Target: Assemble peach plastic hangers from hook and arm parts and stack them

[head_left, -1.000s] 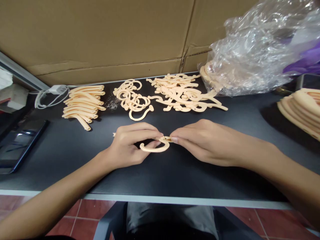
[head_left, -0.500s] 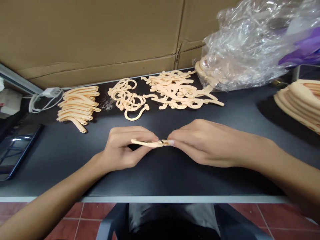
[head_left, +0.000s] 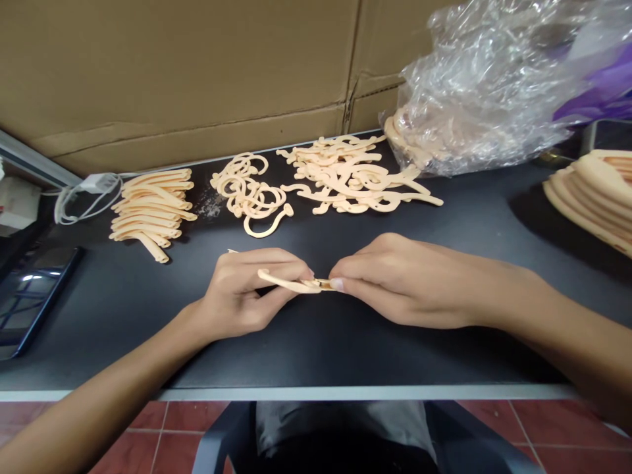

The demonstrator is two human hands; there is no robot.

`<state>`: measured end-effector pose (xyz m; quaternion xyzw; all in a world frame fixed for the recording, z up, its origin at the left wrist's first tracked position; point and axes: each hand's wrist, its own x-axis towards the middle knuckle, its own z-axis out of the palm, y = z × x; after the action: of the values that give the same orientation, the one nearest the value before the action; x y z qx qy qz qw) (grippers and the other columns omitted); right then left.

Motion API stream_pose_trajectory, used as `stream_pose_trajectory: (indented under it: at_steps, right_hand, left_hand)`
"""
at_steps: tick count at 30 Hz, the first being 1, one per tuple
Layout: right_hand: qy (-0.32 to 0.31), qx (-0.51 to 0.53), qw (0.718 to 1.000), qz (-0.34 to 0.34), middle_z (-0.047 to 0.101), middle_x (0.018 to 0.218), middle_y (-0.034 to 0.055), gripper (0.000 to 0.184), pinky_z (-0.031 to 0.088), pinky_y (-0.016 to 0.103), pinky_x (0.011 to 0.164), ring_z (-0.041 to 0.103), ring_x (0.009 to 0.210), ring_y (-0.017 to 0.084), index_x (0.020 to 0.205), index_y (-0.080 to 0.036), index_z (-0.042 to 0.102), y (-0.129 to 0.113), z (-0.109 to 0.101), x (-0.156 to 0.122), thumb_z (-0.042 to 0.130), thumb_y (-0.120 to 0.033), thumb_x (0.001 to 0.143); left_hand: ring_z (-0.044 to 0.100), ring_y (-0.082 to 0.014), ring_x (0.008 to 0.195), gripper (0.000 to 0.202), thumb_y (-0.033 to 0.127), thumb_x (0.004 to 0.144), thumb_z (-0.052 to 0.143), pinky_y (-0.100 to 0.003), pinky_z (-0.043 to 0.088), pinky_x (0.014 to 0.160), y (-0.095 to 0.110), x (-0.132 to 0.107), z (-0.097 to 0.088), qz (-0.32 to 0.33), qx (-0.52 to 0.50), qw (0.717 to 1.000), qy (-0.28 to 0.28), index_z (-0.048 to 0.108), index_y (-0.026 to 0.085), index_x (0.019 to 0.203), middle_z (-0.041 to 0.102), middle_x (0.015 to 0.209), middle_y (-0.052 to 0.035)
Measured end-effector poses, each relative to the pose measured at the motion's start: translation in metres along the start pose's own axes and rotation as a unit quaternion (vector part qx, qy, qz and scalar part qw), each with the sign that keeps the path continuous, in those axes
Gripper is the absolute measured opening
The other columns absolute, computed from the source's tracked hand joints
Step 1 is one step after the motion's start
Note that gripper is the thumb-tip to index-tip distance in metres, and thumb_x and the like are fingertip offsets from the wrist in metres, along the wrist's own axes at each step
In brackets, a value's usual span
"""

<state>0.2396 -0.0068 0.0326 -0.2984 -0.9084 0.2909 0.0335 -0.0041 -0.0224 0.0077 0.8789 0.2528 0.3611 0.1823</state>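
Observation:
My left hand pinches a cream-coloured, curved plastic piece between thumb and fingers, its slim end sticking out past the palm. Opposite it, my right hand grips the other end, where a small cream part meets the curved piece. Fingertips hide most of that joint, so I cannot tell whether the two are fastened. Both hands are just above the black tabletop. A thin pale tip shows behind the left knuckles.
Behind the hands lie straight cream pieces, hook-shaped pieces and wavy pieces. A clear plastic bag stands back right, by stacked cream frames. At left are a phone-like dark slab and a white cable.
The curved piece has tilted slightly, its free end now a little higher. A thin pale tip has appeared behind my left hand. Both hands keep their grip.

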Motion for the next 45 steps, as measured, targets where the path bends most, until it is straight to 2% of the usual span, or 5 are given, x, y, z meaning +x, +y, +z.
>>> stream_pose_trajectory:
  at_steps: [7, 14, 22, 32, 45]
  right_hand:
    - [-0.005, 0.034, 0.999, -0.013, 0.041, 0.058, -0.0036, 0.033, 0.027, 0.03, 0.058, 0.039, 0.053, 0.01, 0.076, -0.019, 0.056, 0.0025, 0.0008, 0.0001, 0.039, -0.028, 0.102]
    - [0.012, 0.058, 0.998, -0.019, 0.046, 0.061, -0.0029, 0.032, 0.029, 0.028, 0.06, 0.044, 0.059, 0.011, 0.077, -0.019, 0.06, 0.0075, 0.0019, 0.0002, 0.042, -0.029, 0.102]
    - [0.01, 0.063, 0.998, -0.011, 0.045, 0.06, -0.0035, 0.032, 0.03, 0.027, 0.059, 0.044, 0.06, 0.01, 0.074, -0.02, 0.056, 0.0091, 0.0009, 0.0004, 0.042, -0.029, 0.101]
    - [0.004, 0.062, 0.998, -0.012, 0.043, 0.058, -0.0043, 0.033, 0.029, 0.028, 0.059, 0.043, 0.056, 0.009, 0.073, -0.02, 0.053, 0.0094, 0.0013, 0.0012, 0.041, -0.03, 0.102]
    - [-0.001, 0.042, 0.999, -0.014, 0.048, 0.062, -0.004, 0.03, 0.032, 0.026, 0.061, 0.045, 0.06, 0.01, 0.078, -0.02, 0.057, 0.0098, 0.0027, 0.0007, 0.042, -0.03, 0.102]
  left_hand:
    - [0.073, -0.0129, 0.077, 0.015, 0.007, 0.09, 0.066, -0.021, 0.061, 0.071, -0.0004, -0.001, -0.0006, -0.005, -0.033, 0.999, -0.012, 0.074, 0.016, 0.098, 0.077, 0.088, -0.006]
    - [0.075, -0.0132, 0.08, 0.018, 0.007, 0.09, 0.065, -0.021, 0.062, 0.075, 0.0063, -0.0006, 0.0016, -0.007, -0.048, 0.999, -0.014, 0.074, 0.019, 0.101, 0.078, 0.092, -0.0048]
    - [0.075, -0.0136, 0.079, 0.013, 0.008, 0.087, 0.071, -0.022, 0.063, 0.073, 0.0019, -0.0018, 0.0052, -0.016, -0.036, 0.999, 0.038, 0.075, 0.018, 0.095, 0.078, 0.09, -0.004]
    - [0.072, -0.0117, 0.077, 0.016, 0.006, 0.09, 0.065, -0.02, 0.059, 0.07, 0.0049, -0.0029, 0.0041, -0.02, -0.013, 1.0, 0.013, 0.073, 0.017, 0.098, 0.076, 0.09, -0.0038]
    - [0.073, -0.0102, 0.078, 0.018, 0.004, 0.09, 0.065, -0.018, 0.06, 0.072, 0.004, -0.0018, 0.0047, -0.001, -0.04, 0.999, 0.003, 0.073, 0.016, 0.1, 0.077, 0.091, -0.0038]
